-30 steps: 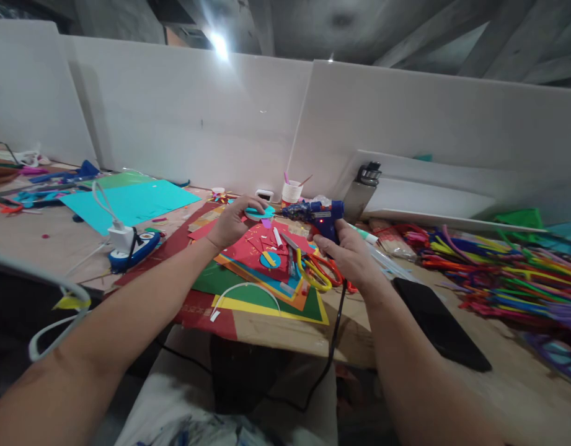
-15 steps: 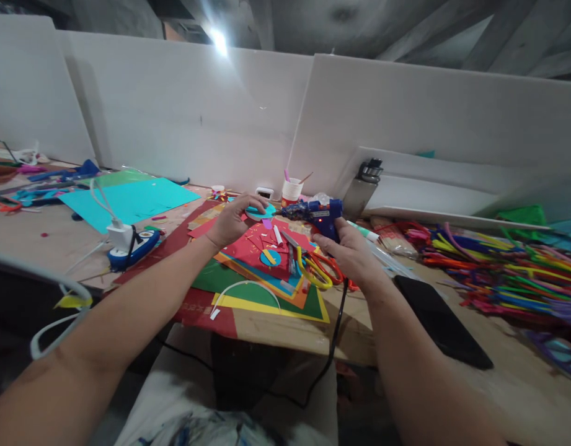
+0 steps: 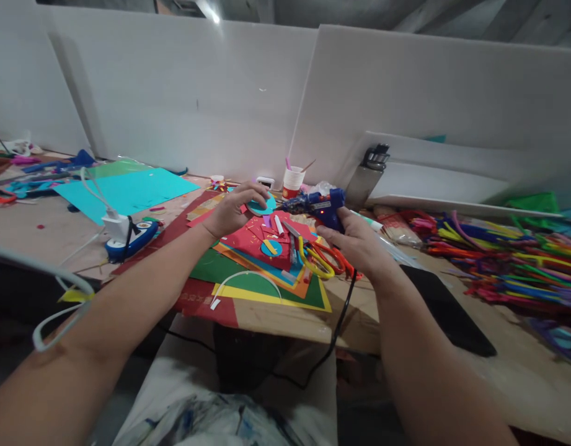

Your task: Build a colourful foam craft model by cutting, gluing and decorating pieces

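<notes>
Your left hand (image 3: 236, 209) holds a turquoise paper disc (image 3: 268, 203), pinched at its left side between thumb and fingers, above the middle of the tabletop (image 3: 522, 371). Your right hand (image 3: 359, 243) is wrapped around the grip of a blue glue gun (image 3: 329, 203), a small red light lit on its body. Nozzle points left, at the disc's right edge; contact or a slight gap, cannot tell. A purple paper piece (image 3: 267, 221) shows just below the disc; whether joined to it, unclear.

Beneath your hands: red paper (image 3: 239, 246) strewn with small yellow scraps, on top of a stack of coloured sheets. On the red lies a second blue disc (image 3: 265, 249) crossed by a yellow strip. Yellow-handled scissors (image 3: 319, 269) lie beside it, near your right hand, with orange handles (image 3: 343, 263) next to them. A thin white arc (image 3: 248, 273) lies over the green and yellow sheets nearest you.

A black cord (image 3: 343, 313) drops from below the gun past the tabletop's front edge. To your right, a black phone (image 3: 446, 310) lies near your forearm, pipe cleaners (image 3: 513, 266) beyond. Stacked paper cups (image 3: 293, 179) stand behind the gun.
</notes>
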Available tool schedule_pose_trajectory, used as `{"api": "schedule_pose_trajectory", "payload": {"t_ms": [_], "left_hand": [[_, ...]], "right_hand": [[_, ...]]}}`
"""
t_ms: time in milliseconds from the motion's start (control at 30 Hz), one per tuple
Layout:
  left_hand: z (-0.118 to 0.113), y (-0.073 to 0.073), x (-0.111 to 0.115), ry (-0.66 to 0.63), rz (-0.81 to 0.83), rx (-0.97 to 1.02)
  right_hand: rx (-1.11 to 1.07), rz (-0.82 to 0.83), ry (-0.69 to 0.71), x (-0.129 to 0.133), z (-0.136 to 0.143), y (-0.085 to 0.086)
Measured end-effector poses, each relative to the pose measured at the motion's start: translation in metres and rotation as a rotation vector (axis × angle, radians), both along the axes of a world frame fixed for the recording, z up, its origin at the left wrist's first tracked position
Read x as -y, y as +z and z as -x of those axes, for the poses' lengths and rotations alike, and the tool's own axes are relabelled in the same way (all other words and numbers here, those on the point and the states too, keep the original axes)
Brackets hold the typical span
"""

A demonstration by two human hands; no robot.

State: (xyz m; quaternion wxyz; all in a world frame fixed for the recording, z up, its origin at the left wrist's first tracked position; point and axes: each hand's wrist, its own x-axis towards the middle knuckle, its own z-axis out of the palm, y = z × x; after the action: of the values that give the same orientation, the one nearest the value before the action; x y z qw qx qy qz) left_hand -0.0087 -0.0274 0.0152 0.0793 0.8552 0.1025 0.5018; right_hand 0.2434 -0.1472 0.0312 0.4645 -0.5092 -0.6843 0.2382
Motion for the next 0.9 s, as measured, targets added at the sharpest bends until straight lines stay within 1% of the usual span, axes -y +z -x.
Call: {"api": "schedule_pose_trajectory", "payload": {"t_ms": [167, 300, 367, 467, 533, 567, 633, 700, 767, 900], "left_hand": [[-0.002, 0.0, 0.0, -0.012, 0.041, -0.015], [-0.006, -0.004, -0.002, -0.012, 0.15, 0.131], [-0.008, -0.006, -0.003, -0.012, 0.216, 0.209], [-0.01, -0.009, -0.005, 0.001, 0.291, 0.256], [-0.011, -0.011, -0.006, 0.008, 0.321, 0.256], [-0.012, -0.012, -0.006, 0.01, 0.33, 0.248], [-0.012, -0.014, -0.007, 0.007, 0.341, 0.223], [-0.012, -0.016, -0.008, 0.007, 0.35, 0.195], [-0.012, -0.017, -0.009, 0.017, 0.357, 0.187], [-0.012, -0.016, -0.01, 0.048, 0.35, 0.214]], "right_hand": [[0.011, 0.008, 0.008, 0.0, -0.003, 0.002], [-0.011, -0.018, -0.034, 0.0, -0.005, 0.001], [-0.087, -0.029, -0.062, -0.002, -0.008, 0.0], [-0.275, -0.016, -0.126, -0.011, -0.016, -0.004], [-0.358, 0.046, -0.22, -0.02, -0.025, -0.008], [-0.358, 0.096, -0.289, -0.025, -0.031, -0.01], [-0.282, 0.196, -0.493, -0.035, -0.044, -0.016], [-0.202, 0.236, -0.633, -0.043, -0.058, -0.023], [-0.128, 0.279, -0.713, -0.049, -0.071, -0.031], [0.034, 0.36, -0.795, -0.059, -0.09, -0.047]]}}
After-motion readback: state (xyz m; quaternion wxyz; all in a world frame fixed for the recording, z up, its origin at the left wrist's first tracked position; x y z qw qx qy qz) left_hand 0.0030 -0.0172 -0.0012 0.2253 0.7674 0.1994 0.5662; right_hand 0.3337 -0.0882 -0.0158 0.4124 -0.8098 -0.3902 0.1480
